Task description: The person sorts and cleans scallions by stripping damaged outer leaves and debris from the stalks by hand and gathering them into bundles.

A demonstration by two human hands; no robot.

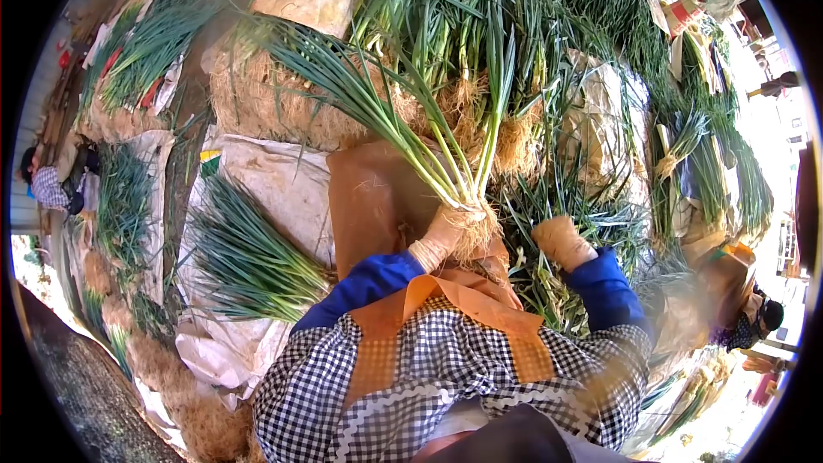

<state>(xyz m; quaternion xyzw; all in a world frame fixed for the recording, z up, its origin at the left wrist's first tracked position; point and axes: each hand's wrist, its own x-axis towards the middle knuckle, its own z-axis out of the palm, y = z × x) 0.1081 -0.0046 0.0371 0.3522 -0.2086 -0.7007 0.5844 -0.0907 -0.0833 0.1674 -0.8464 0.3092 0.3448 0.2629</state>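
My left hand (444, 233), in a pale glove, is closed around a small bunch of green onions (429, 159) just above their roots. The leaves fan up and away, and the stringy roots (477, 236) hang over the glove's right side. My right hand (561, 243), also gloved, is apart from the bunch, over loose green leaves and trimmings (536, 279). Its fingers look curled and turned down; anything in them is hidden. A brown apron (364, 193) covers my lap beneath the bunch.
A pile of green onions (257, 249) lies on a pale sheet (274, 180) at left. A large heap of rooted onions (463, 26) is in front. Other people (56, 184) are at far left and far right (754, 319), near more onions (154, 47).
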